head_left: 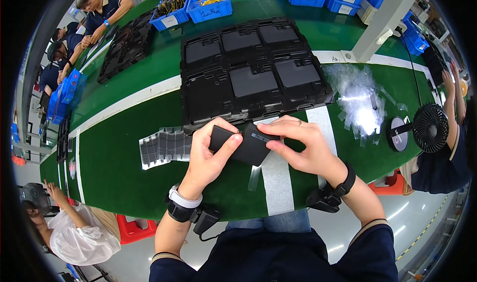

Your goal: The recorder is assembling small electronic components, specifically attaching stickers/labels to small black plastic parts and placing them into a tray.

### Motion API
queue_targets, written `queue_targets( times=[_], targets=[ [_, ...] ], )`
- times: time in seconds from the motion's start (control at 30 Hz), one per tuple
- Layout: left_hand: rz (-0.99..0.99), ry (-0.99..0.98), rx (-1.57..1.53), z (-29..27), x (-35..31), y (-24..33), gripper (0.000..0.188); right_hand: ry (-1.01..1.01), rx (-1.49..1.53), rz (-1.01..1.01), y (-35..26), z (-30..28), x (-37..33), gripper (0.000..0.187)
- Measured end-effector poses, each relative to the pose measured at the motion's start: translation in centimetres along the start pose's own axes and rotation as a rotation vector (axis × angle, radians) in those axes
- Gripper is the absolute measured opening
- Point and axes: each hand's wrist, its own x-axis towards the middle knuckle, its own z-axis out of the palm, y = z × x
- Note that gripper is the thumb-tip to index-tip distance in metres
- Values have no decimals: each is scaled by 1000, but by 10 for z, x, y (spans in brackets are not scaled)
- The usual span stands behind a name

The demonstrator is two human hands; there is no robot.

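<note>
My left hand [206, 153] pinches a flat black rectangular piece between thumb and fingers. My right hand [300, 143] grips a similar black flat piece [253, 150] with small pale print. The two pieces meet between my hands; I cannot tell whether they are joined. Under the right one, a clear film strip [254, 177] points toward me. Just beyond my hands lies a black moulded tray [208, 103], several of its pockets holding dark grey rectangular pieces [253, 79]. Beside my left hand lies a row of clear film strips [161, 149] over a dark band.
A heap of clear film pieces [360, 101] lies to the right, near a small black fan [430, 128]. A white post [385, 21] rises from the green table [114, 168]. Blue bins [208, 6] stand at the back. Other people work to the left, right and far left.
</note>
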Motion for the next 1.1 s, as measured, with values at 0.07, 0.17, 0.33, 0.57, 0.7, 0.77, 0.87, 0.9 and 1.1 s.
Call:
queue_targets(
  times=[0.07, 0.17, 0.33, 0.57, 0.7, 0.77, 0.87, 0.9, 1.1],
  targets=[
    [10, -21, 24, 0, -1, 1, 8, -16, -30, -117, 2, 3, 2, 38],
    [-13, -29, 13, 1, -1, 1, 8, 18, -45, -136, -2, 9, 5, 38],
    [6, 93, -112, 5, 0, 0, 8, 80, -24, -77, 0, 5, -1, 37],
    [74, 77, -32, 4, 0, 0, 8, 83, 649, 258, -1, 1, 3, 18],
    [116, 52, 85, 4, 0, -1, 9, -3, 587, 469, 6, -5, 6, 15],
    [105, 59, 99, 5, 1, -1, 10, 22, 472, 404, 8, 1, 4, 13],
    [61, 67, 80, 4, 1, -1, 8, 43, 175, 235, 6, 1, 4, 13],
    [27, -31, 111, 2, 2, -1, 8, 41, -5, 131, 5, 0, 4, 16],
    [-101, -177, 87, 0, 2, 0, 9, -187, -95, 174, 11, -3, 3, 27]
  ],
)
